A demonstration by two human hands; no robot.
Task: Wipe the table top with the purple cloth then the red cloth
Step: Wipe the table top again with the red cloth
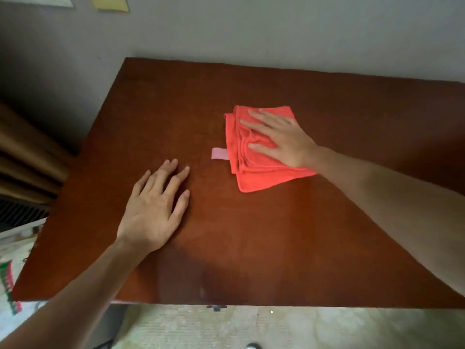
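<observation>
A reddish-brown wooden table top point(251, 235) stands against a pale grey wall point(251, 28), with brown curtain folds point(27, 157) at its left edge and a pale floor point(226, 328) beyond its near edge. The red cloth point(254, 170) lies folded in a rough rectangle right of the table's centre, its long axis running from the far edge toward the near right, a pale pink tag point(219, 154) sticking out of its left side. The right hand point(281, 139) presses flat on the cloth with fingers spread, pointing far-left, while the left hand point(153, 210) rests palm-down on bare wood nearer the front, fingers spread, apart from the cloth.
</observation>
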